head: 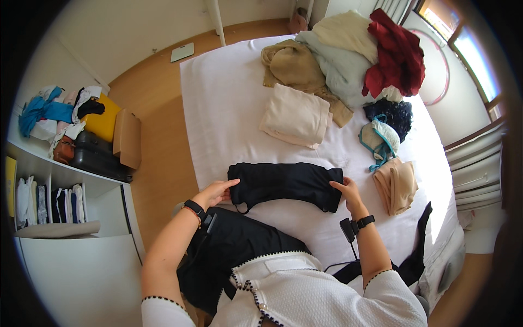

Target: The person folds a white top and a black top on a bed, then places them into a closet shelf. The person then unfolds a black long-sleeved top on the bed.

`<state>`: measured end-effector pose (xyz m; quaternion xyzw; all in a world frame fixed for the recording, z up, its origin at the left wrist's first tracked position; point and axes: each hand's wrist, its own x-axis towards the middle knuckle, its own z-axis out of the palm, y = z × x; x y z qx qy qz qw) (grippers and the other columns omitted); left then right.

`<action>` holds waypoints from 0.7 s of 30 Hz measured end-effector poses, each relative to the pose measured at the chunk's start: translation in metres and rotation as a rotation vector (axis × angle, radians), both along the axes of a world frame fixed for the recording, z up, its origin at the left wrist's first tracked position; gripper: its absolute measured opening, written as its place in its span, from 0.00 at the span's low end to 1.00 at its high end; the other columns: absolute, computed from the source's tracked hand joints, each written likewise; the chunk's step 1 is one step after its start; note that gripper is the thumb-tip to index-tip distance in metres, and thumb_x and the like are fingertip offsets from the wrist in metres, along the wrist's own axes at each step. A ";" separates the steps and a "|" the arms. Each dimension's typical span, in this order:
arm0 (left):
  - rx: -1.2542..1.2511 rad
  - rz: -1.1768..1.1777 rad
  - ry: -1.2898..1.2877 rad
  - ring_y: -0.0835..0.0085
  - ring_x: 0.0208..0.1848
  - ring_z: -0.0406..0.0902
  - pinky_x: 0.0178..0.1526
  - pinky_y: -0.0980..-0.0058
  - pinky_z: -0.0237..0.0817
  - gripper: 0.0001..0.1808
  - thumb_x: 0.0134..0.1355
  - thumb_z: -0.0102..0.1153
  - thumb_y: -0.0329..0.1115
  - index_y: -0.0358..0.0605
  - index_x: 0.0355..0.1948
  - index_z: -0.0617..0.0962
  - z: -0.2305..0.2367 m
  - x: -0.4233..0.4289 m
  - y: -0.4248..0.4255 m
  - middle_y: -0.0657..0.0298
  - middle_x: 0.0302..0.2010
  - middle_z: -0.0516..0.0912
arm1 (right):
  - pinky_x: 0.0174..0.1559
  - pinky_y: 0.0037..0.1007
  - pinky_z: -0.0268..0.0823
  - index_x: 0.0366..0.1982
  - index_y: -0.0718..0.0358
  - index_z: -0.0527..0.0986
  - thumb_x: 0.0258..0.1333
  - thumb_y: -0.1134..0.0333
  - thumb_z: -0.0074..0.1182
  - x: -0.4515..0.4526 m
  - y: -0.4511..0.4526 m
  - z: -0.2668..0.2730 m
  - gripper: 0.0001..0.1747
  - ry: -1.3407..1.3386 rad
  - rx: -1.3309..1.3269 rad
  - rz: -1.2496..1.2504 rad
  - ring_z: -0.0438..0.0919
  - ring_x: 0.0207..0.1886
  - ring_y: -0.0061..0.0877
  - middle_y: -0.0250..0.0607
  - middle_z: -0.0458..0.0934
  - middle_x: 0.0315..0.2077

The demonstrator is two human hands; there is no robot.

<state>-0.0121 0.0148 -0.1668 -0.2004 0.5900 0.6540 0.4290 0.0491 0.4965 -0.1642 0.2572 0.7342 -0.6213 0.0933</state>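
A folded black garment with thin straps lies across the near part of the bed, in front of me. My left hand pinches its left end, thumb on top and fingers beneath. Its right end is between the thumb and fingers of my right hand. Beyond the garment lies a folded cream cloth. Right of my right hand sit folded beige garments, with a pale bra with teal straps just above them.
A heap with tan, pale grey, cream and dark red clothes covers the bed's far right. At left, shelves hold upright folded clothes, a black case and a cardboard box. A black cloth lies at right.
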 end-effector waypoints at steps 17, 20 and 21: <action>-0.480 -0.032 0.987 0.58 0.51 0.82 0.55 0.64 0.72 0.25 0.57 0.63 0.29 0.33 0.56 0.74 0.080 -0.006 0.053 0.49 0.47 0.84 | 0.47 0.35 0.71 0.48 0.69 0.73 0.60 0.65 0.59 -0.005 -0.057 0.068 0.19 0.318 0.371 0.194 0.81 0.41 0.39 0.50 0.82 0.38; -0.669 -0.147 1.109 0.40 0.47 0.79 0.51 0.56 0.72 0.28 0.53 0.62 0.30 0.32 0.55 0.72 0.113 0.002 0.089 0.38 0.41 0.82 | 0.47 0.42 0.71 0.47 0.70 0.70 0.61 0.64 0.57 -0.015 -0.086 0.105 0.19 0.347 0.519 0.292 0.78 0.45 0.58 0.64 0.80 0.39; -0.650 -0.179 1.128 0.38 0.43 0.79 0.47 0.51 0.71 0.25 0.53 0.61 0.29 0.33 0.53 0.71 0.118 0.005 0.102 0.37 0.38 0.82 | 0.47 0.44 0.70 0.47 0.70 0.69 0.61 0.63 0.57 -0.016 -0.095 0.114 0.20 0.366 0.475 0.334 0.78 0.46 0.58 0.65 0.80 0.39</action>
